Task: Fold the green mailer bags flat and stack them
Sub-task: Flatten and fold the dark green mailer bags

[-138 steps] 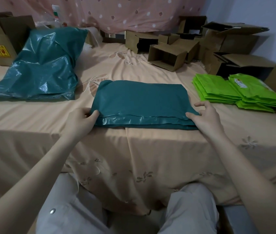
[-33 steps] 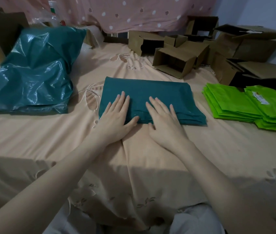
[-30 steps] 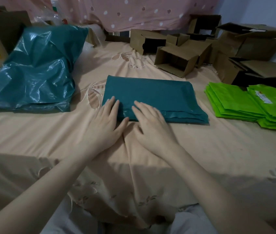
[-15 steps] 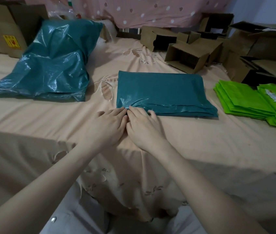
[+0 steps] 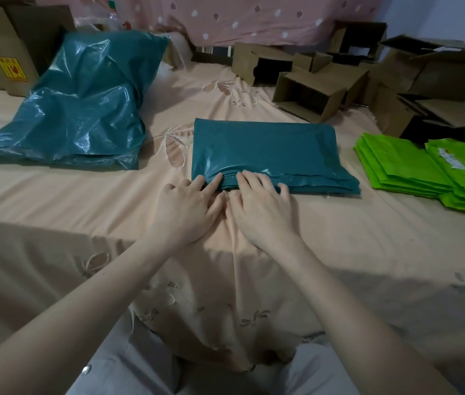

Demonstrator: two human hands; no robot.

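Item: folded stack of dark green mailer bags (image 5: pixel 265 149), lying centre on the peach bedsheet (image 5: pixel 368 238), near edge facing you, its layers stepped and slightly fanned.

Left hand (image 5: pixel 188 209): you are laying it palm-down on the sheet, fingers straight, their tips touching the stack's near-left corner. Nothing is being pinched.

Right hand (image 5: pixel 262 206): you are resting it flat beside the left, thumbs nearly meeting, fingers extended onto the stack's near edge.

Adjacent stock: loose dark green bags (image 5: pixel 83 109) heaped at left, well apart; lime green folded bags (image 5: pixel 405 166) at right, near but not touching; open cardboard boxes (image 5: pixel 311 92) behind.

Risk, judged:
- The film looks glossy and slick, so pushing on the edge may be sliding upper layers backward and fanning the stack further.
- Trapped air may be keeping the fold puffy; releasing pressure could let it spring open.
- The sheet is bunching under your palms, which may drag the whole stack askew.
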